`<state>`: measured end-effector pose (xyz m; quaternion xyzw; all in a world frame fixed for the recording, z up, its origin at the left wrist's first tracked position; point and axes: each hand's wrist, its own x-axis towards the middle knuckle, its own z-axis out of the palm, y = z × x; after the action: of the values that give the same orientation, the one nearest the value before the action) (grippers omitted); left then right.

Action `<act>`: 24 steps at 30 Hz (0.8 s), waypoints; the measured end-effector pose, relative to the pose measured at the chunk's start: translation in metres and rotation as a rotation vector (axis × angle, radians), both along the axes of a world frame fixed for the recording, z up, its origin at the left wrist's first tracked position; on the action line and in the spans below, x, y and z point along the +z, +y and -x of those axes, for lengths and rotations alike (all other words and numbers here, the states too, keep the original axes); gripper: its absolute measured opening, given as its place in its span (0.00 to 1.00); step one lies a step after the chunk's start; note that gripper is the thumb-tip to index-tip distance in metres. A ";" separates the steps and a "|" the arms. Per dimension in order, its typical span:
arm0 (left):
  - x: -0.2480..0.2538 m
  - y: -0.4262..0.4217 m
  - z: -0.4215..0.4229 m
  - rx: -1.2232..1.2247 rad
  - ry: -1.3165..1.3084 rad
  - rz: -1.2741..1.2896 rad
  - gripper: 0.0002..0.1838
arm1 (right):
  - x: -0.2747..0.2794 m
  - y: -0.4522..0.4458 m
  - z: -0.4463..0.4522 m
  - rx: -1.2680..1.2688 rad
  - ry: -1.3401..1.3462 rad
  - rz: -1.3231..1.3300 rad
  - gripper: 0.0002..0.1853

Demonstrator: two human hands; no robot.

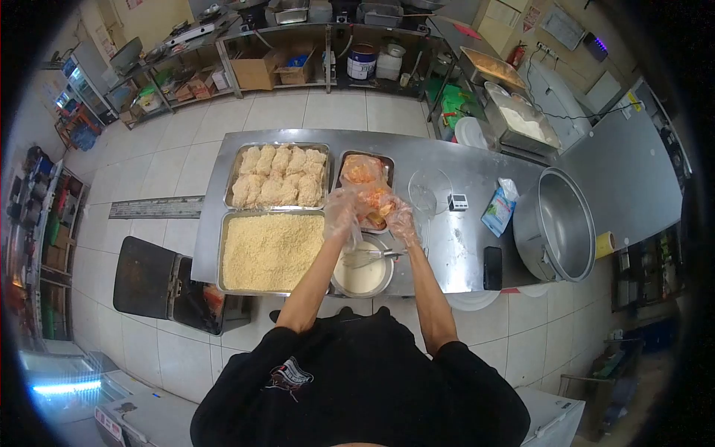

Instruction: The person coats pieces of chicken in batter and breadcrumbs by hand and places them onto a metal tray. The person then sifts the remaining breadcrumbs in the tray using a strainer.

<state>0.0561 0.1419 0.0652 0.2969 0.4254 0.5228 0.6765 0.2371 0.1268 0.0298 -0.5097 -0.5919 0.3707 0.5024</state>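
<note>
Both my hands wear clear plastic gloves and meet over a small metal tray (390, 170) of orange-red marinated meat (363, 167), partly wrapped in a clear plastic bag. My left hand (343, 214) closes on the bag's near left side. Opposite it, my right hand (401, 222) has its fingers closed at the bag's right edge, by an orange piece. Glare and clear plastic blur the fingertips. Just below my hands stands a bowl of pale batter (363, 279) with a wire whisk (362, 258) in it. Left of my left wrist lies a tray of yellowish crumbs (272, 252).
A tray of coated pieces (278, 176) sits at the back left of the steel table (462, 167). On the right are a clear round lid (430, 191), a small timer (458, 202), a blue-white packet (499, 211), a phone (492, 268) and a large pot (555, 224).
</note>
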 end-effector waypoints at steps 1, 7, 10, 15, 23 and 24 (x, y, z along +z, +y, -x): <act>0.031 -0.009 0.001 -0.046 0.115 -0.050 0.10 | -0.012 0.004 -0.006 -0.001 -0.004 -0.002 0.12; 0.046 0.001 0.002 -0.878 1.643 -0.886 0.18 | -0.018 -0.003 -0.008 0.133 -0.142 0.098 0.13; 0.091 0.002 0.009 -0.823 1.579 -0.635 0.20 | 0.009 -0.010 0.003 0.170 -0.090 -0.099 0.13; -0.041 0.040 0.019 -0.368 1.389 -1.318 0.21 | -0.028 0.011 0.006 -0.024 -0.081 -0.207 0.13; 0.033 0.009 0.022 -0.547 1.365 -0.658 0.22 | -0.023 0.017 0.023 -0.232 0.125 -0.185 0.08; 0.051 0.004 0.025 -0.508 1.080 -0.409 0.22 | -0.020 0.016 0.024 -0.322 0.032 -0.275 0.08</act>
<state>0.0315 0.1455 0.1165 0.7340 0.5147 0.1930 0.3989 0.2134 0.1432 0.0100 -0.5186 -0.5396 0.2095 0.6293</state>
